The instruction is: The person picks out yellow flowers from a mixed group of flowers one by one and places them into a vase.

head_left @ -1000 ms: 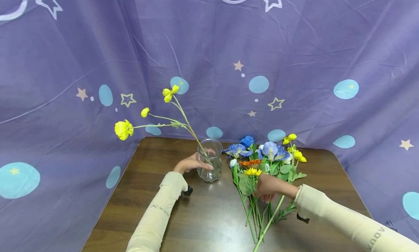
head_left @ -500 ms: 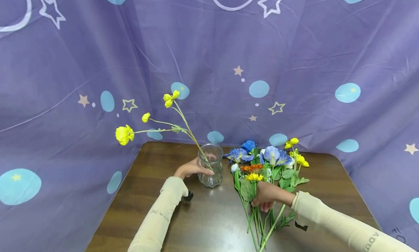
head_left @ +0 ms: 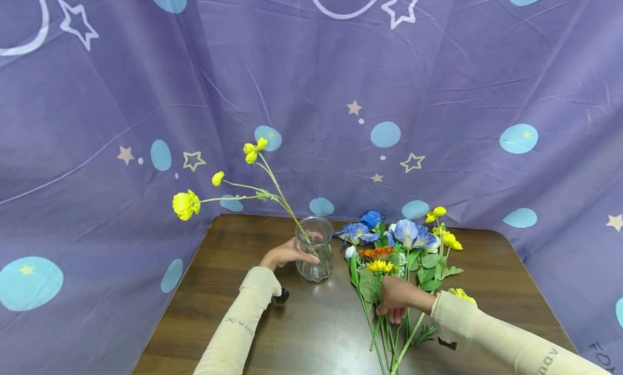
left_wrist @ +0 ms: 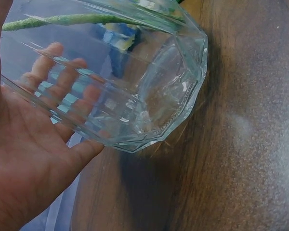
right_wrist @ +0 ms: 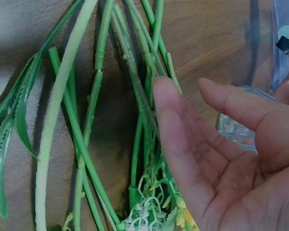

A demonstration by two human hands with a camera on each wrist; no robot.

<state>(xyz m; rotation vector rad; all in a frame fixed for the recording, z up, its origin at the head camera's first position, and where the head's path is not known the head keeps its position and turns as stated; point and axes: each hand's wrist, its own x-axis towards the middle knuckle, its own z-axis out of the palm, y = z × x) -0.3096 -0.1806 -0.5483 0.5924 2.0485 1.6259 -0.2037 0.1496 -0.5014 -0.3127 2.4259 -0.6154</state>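
My left hand (head_left: 287, 253) grips a clear glass vase (head_left: 317, 274) from its left side, thumb across the front. Through the glass in the left wrist view, several fingers (left_wrist: 70, 79) show round the far side. A branched stem of yellow flowers (head_left: 186, 205) leans left out of the vase. My right hand (head_left: 401, 298) is over the stems of a pile of artificial flowers, just below a small yellow sunflower (head_left: 380, 267). In the right wrist view, thumb and index finger stand apart, the index fingertip right at the green stems (right_wrist: 147, 86).
The pile holds blue irises (head_left: 408, 232), a blue rose (head_left: 371, 219), an orange flower (head_left: 376, 254), a white bud (head_left: 350, 252) and yellow blooms (head_left: 451, 241). All lie on a brown wooden table (head_left: 204, 310). Behind it hangs a purple curtain (head_left: 311, 93).
The head view has tilted up slightly, so the table sits lower. My right hand has slid a little down the stems, and a yellow bloom shows beside its cuff. The left hand stays on the vase.
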